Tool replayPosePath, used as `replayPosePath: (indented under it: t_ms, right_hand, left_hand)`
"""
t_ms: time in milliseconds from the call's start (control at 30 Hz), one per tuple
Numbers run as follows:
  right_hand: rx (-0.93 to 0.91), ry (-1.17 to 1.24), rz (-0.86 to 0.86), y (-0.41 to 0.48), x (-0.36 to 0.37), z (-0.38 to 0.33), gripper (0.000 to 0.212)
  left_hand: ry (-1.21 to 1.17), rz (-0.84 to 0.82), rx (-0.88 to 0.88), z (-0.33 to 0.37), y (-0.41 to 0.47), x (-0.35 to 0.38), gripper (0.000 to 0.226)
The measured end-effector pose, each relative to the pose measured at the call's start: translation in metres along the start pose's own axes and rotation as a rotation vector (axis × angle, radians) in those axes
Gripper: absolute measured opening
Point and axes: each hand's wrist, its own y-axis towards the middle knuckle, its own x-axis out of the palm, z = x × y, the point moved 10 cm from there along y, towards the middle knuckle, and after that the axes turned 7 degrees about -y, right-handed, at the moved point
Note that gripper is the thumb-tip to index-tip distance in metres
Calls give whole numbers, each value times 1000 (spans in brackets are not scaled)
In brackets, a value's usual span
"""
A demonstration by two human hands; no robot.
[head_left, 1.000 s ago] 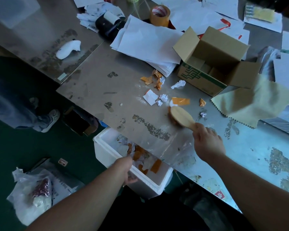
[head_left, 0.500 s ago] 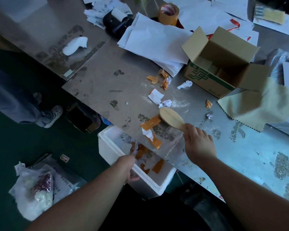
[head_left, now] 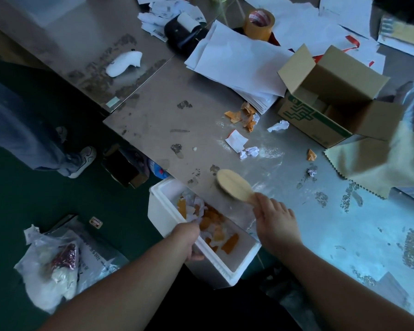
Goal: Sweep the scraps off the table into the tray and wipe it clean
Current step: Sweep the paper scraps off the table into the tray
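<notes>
Scraps [head_left: 245, 117] of orange and white paper are scattered on the table [head_left: 153, 120] near its middle: a crumpled orange cluster just beside a stack of white papers [head_left: 234, 60], a flat white piece [head_left: 236, 140] nearer the edge, small white wads [head_left: 250, 151] next to it, one white wad [head_left: 278, 126] by the cardboard box [head_left: 330, 96], and a lone orange bit [head_left: 311, 155] near the yellow cloth [head_left: 378, 166]. More orange and white pieces are seen lying inside the white foam tray [head_left: 160, 211], which is held just below the table's near edge. The tray's near wall is gripped by the left hand [head_left: 188, 242], the thumb curled over the rim and the fingers apparently wrapped under the outside, though they are hidden. A wooden brush [head_left: 234, 188] is clasped by its handle in the right hand [head_left: 276, 225], the fingers closed round it. The brush head is laid flat on the table close to the edge, just above the tray. A roll of brown tape [head_left: 258, 23] is set farther back among loose papers.
</notes>
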Motion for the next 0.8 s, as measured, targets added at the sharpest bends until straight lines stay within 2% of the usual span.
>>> replayPosePath:
  t_ms: [67, 167, 333, 433, 533, 667, 733, 800]
  right_hand:
    - [118, 23, 48, 3, -6, 17, 33]
    - [179, 25, 56, -8, -9, 25, 31]
    - [112, 30, -136, -36, 15, 3, 37]
    - [3, -6, -184, -28, 14, -10, 40]
    - [-16, 31, -49, 2, -6, -10, 35]
    - [209, 191, 171, 54, -45, 18, 22]
    - [309, 198, 188, 73, -54, 34, 24]
    - [340, 130, 120, 80, -49, 42, 26]
  left_hand:
    - [33, -8, -10, 0, 4, 0, 21]
    - [85, -19, -39, -1, 14, -1, 27]
    - [71, -65, -36, 2, 21, 2, 31]
    - [51, -70, -15, 11, 17, -2, 28]
    - [58, -54, -2, 20, 12, -9, 29]
    - [67, -50, 24, 29, 9, -15, 24]
    - [77, -56, 28, 32, 9, -17, 25]
    - [77, -62, 22, 35, 10, -18, 25]
